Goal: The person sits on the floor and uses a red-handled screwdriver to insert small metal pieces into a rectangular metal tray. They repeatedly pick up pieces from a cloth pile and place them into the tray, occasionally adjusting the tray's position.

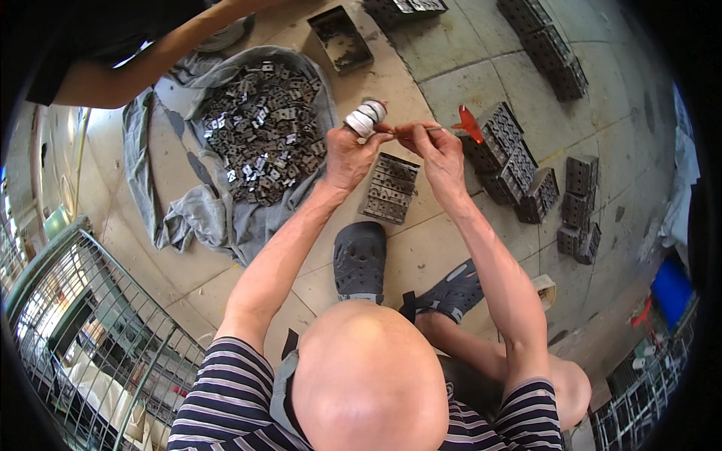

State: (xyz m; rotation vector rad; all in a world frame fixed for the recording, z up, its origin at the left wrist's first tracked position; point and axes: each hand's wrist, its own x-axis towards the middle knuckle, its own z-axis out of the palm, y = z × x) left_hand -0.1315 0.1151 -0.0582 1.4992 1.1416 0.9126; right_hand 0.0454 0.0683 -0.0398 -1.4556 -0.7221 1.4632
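Observation:
My left hand [348, 158] is closed, its thumb and fingertips pressed together at a pinch. A white banded wrapping [366, 118] shows around what look like its fingers. Close beside it, my right hand [441, 156] is closed too, its fingertips meeting the left ones. Something thin and small seems to be between them, too small to name. Just below the hands, a rectangular block [391, 188] with rows of small metal pieces lies on the floor. To the left, a heap of small metal parts [263, 131] rests on a grey cloth [320, 83].
An open dark metal box [340, 39] stands beyond the heap. Dark blocks [508, 154] with a red piece [470, 124], and more blocks [579, 207], stand right. A wire cage [105, 323] is at lower left. Another person's arm [150, 60] reaches in at upper left.

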